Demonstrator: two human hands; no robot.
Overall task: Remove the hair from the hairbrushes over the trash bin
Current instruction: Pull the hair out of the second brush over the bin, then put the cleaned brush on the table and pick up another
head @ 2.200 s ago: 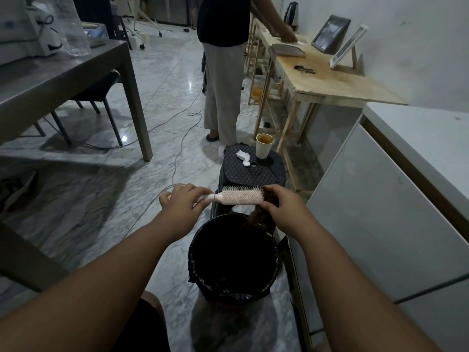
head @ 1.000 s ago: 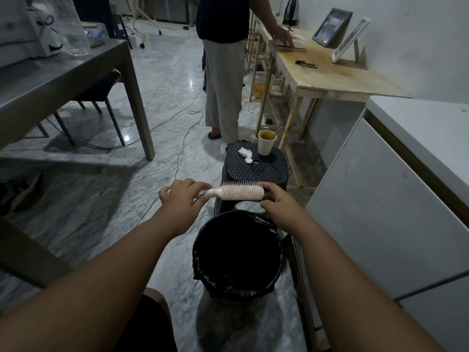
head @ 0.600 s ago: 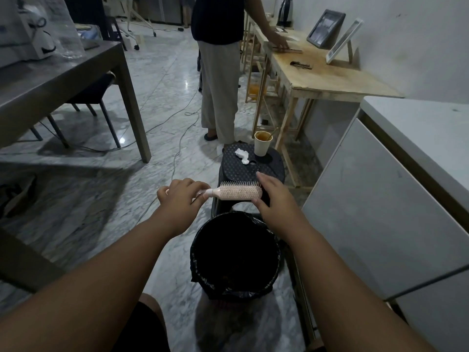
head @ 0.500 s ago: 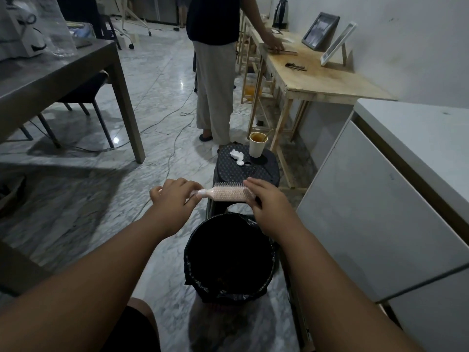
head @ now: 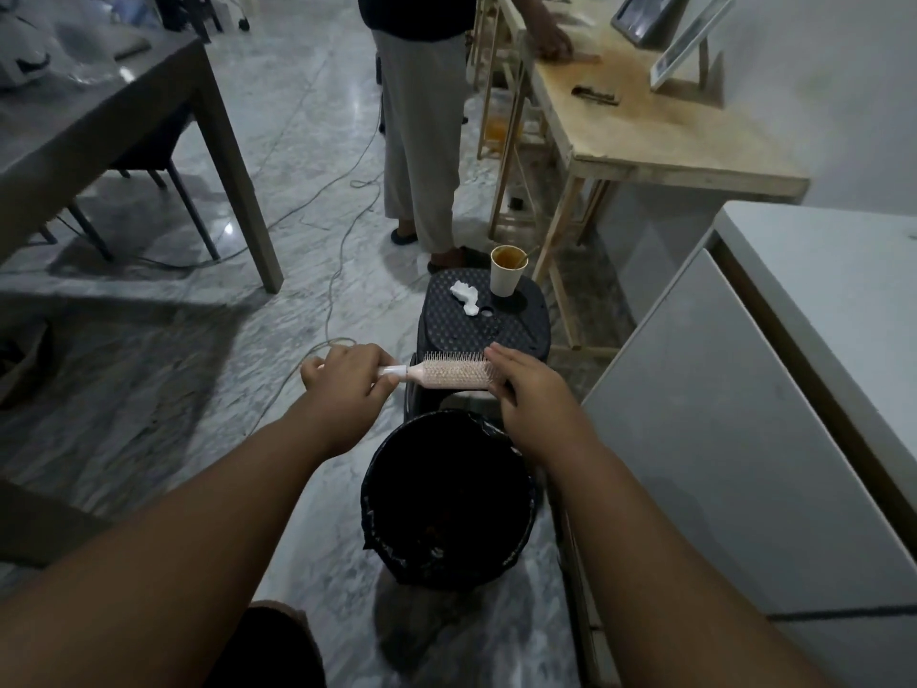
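Note:
A pale pink hairbrush [head: 454, 375] is held level above the far rim of a black trash bin [head: 449, 499] lined with a dark bag. My left hand [head: 347, 382] is closed around the brush's handle. My right hand [head: 528, 389] rests on the brush's bristled head at its right end, fingers laid over the bristles. No clump of hair shows on the brush. Small dark bits lie at the bottom of the bin.
A black stool [head: 484, 322] behind the bin carries a paper cup [head: 507, 270] and a crumpled tissue [head: 465, 296]. A person [head: 422, 141] stands beyond it at a wooden table [head: 660, 136]. White cabinet [head: 734, 414] on the right, grey table [head: 99, 121] on the left, cables on the floor.
A dark clump my right hand pulled from the brush end is gone. My right hand left the brush tip and now lies over the bristles. The left hand kept its hold.

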